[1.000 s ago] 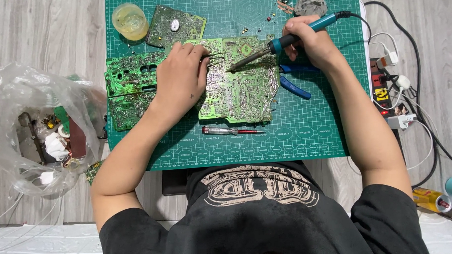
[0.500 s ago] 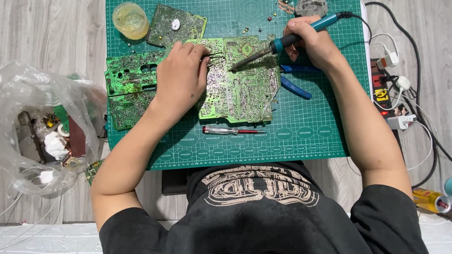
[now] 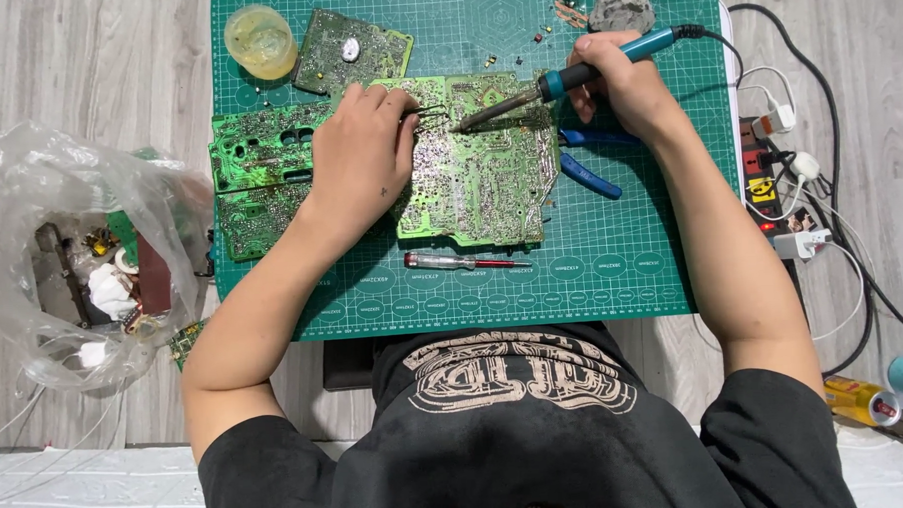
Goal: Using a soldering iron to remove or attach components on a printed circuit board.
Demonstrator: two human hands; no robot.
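Observation:
A large green circuit board lies solder side up on a green cutting mat. My left hand rests on the board and pinches thin tweezers whose tips reach toward the board's upper middle. My right hand grips a teal-handled soldering iron; its dark tip meets the board just right of the tweezers. A second green board lies under my left wrist at the left.
A smaller board and a yellowish round tub sit at the mat's top left. Blue-handled pliers lie under my right wrist, a red-and-clear screwdriver below the board. A clear plastic bag of parts lies left, a power strip with cables right.

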